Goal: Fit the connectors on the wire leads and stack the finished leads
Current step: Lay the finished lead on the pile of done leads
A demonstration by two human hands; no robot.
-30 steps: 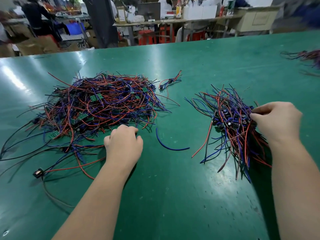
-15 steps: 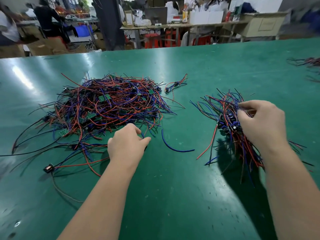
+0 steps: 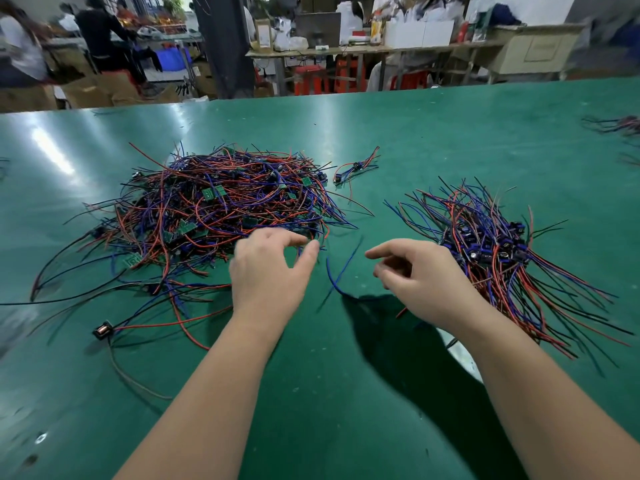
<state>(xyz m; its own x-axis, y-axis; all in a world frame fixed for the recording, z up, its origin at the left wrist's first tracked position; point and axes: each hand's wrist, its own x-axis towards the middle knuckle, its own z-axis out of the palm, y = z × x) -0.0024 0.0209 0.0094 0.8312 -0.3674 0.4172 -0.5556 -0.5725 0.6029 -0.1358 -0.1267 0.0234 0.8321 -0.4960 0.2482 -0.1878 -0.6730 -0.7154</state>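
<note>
Released: fanned stack of red, blue and black finished leads, right of centre. Right hand has come off it, empty, fingers loosely curled. Left hand, thumb and forefinger parted, nothing held, has reached the tangled heap of unfitted leads; likely next pick. Count: two piles, one loose blue wire between the hands.

table: green | wire leads: red, blue, black | small boards: green | stools: probably red
</note>
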